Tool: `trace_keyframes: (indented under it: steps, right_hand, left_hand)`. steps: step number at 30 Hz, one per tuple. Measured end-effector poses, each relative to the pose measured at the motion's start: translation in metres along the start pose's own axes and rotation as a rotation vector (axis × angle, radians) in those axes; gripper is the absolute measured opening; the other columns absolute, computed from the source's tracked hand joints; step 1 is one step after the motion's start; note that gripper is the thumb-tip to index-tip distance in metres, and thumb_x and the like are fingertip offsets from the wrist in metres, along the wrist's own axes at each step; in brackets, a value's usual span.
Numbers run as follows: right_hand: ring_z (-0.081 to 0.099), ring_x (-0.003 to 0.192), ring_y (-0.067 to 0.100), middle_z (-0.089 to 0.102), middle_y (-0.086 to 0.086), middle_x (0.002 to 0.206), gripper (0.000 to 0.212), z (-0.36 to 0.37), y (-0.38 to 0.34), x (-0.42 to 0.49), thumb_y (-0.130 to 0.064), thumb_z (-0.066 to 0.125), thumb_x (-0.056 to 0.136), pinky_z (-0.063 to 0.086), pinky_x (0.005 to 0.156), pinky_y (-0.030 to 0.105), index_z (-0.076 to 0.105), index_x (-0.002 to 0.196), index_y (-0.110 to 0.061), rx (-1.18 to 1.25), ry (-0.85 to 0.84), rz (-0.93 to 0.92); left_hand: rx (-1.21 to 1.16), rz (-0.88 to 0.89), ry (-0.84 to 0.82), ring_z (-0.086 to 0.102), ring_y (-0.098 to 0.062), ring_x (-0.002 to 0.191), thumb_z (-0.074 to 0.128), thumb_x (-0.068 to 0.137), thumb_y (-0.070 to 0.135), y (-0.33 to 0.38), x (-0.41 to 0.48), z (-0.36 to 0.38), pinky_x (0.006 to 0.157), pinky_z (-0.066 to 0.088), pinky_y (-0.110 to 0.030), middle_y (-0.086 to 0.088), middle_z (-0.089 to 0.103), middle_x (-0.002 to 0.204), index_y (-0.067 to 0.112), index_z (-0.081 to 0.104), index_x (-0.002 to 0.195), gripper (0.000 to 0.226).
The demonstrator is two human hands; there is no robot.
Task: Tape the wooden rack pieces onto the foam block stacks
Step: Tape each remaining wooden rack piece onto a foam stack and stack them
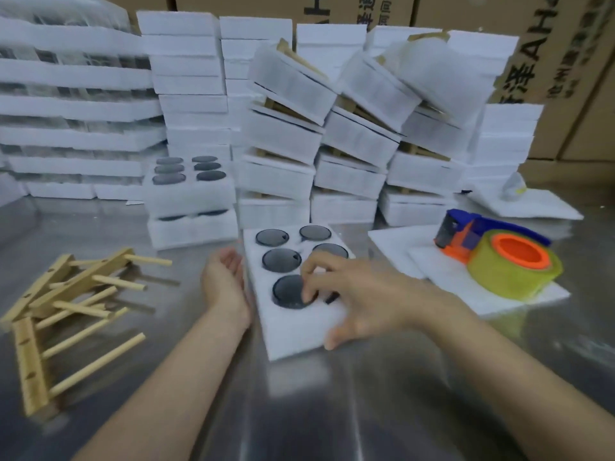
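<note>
Dim, soft blur, fisheye-warped edges, tabletop glare

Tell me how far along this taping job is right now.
Done, it seems: leaning piles of foam bundles at the back show wood strips tucked in. In hand: the left hand braces the front foam block while the right hand touches a dark disc in it. Left: the loose wooden rack pieces lie untaped on the table, and the tape dispenser sits untouched.
</note>
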State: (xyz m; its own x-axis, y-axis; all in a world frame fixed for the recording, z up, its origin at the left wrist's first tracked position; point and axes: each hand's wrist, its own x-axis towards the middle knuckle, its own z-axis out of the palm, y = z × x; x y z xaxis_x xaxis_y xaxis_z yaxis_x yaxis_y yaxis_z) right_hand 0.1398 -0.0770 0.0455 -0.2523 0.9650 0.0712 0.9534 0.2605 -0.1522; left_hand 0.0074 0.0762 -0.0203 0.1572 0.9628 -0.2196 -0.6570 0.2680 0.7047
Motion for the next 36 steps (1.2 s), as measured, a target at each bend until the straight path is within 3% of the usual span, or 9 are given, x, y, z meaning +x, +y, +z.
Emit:
trace_keyframes:
  steps: [2,5,7,11,14,18,25,30,36]
  right_hand:
    - [0.05,0.094,-0.002,0.044,-0.02,0.124,0.046,0.018,0.01,-0.016,-0.038,0.073,0.081,0.044,0.089,0.026,0.057,0.123,-0.028,0.138,0.025,-0.021]
    - [0.056,0.076,0.005,0.056,-0.021,0.112,0.029,0.02,0.033,-0.022,-0.027,0.059,0.091,0.045,0.076,0.015,0.06,0.119,-0.036,0.45,0.434,0.021]
    - [0.058,0.077,0.013,0.062,-0.004,0.115,0.028,0.02,0.063,-0.022,-0.009,0.054,0.093,0.042,0.073,0.013,0.064,0.113,-0.026,0.355,0.685,0.218]
    - [0.054,0.116,0.03,0.063,0.012,0.122,0.028,0.048,0.111,-0.026,-0.013,0.056,0.093,0.033,0.096,0.029,0.063,0.118,-0.006,-0.007,0.47,0.594]
    - [0.055,0.11,0.026,0.066,0.005,0.11,0.028,0.057,0.126,-0.018,-0.032,0.051,0.095,0.023,0.091,0.035,0.062,0.113,-0.014,-0.267,0.343,0.726]
    - [0.059,0.096,0.027,0.065,0.005,0.099,0.012,0.05,0.127,0.006,-0.012,0.048,0.089,0.025,0.08,0.036,0.055,0.096,-0.019,-0.428,0.312,0.817]
    - [0.066,0.083,0.039,0.071,0.019,0.086,0.022,0.042,0.131,-0.001,0.015,0.06,0.077,0.04,0.08,0.045,0.072,0.09,0.003,-0.138,0.814,0.434]
    - [0.058,0.105,0.031,0.068,0.011,0.103,0.027,0.049,0.133,0.001,-0.034,0.056,0.094,0.027,0.099,0.037,0.064,0.107,-0.012,-0.244,0.354,0.712]
    - [0.056,0.102,0.037,0.067,0.017,0.106,0.036,0.05,0.133,0.008,-0.004,0.049,0.088,0.043,0.086,0.038,0.062,0.12,-0.008,-0.188,0.404,0.756]
  left_hand:
    - [0.193,-0.006,-0.171,0.064,-0.022,0.084,0.044,0.092,0.017,-0.005,-0.01,0.004,0.072,0.053,-0.028,-0.012,0.067,0.098,0.007,0.063,0.101,0.023]
    - [0.432,0.094,-0.34,0.067,-0.024,0.086,0.05,0.088,0.014,-0.015,-0.016,0.001,0.076,0.052,-0.035,-0.01,0.07,0.105,0.017,0.06,0.109,0.023]
    - [0.478,0.109,-0.39,0.069,-0.023,0.092,0.054,0.081,0.007,-0.013,-0.019,0.0,0.08,0.054,-0.038,-0.006,0.071,0.108,0.022,0.058,0.117,0.039]
    - [0.498,0.078,-0.474,0.068,-0.024,0.09,0.053,0.065,0.009,-0.012,-0.019,-0.001,0.078,0.053,-0.038,-0.007,0.07,0.108,0.024,0.057,0.119,0.056]
    - [0.516,0.06,-0.51,0.067,-0.025,0.088,0.053,0.064,0.01,-0.013,-0.02,0.001,0.073,0.052,-0.035,-0.009,0.069,0.107,0.023,0.058,0.117,0.055]
    - [0.517,0.057,-0.508,0.066,-0.025,0.085,0.054,0.064,0.012,-0.015,-0.021,0.001,0.068,0.051,-0.034,-0.01,0.07,0.103,0.02,0.059,0.117,0.054]
    - [0.412,0.07,-0.477,0.064,-0.024,0.078,0.048,0.08,0.006,-0.019,-0.022,0.006,0.065,0.051,-0.03,-0.006,0.068,0.09,0.015,0.061,0.109,0.034]
    - [0.408,0.068,-0.483,0.066,-0.021,0.076,0.049,0.079,0.009,-0.018,-0.022,0.006,0.061,0.052,-0.029,-0.006,0.07,0.09,0.017,0.062,0.111,0.036]
    - [0.421,0.076,-0.494,0.065,-0.023,0.079,0.052,0.073,0.012,-0.018,-0.019,0.005,0.068,0.05,-0.033,-0.008,0.069,0.091,0.013,0.062,0.11,0.039]
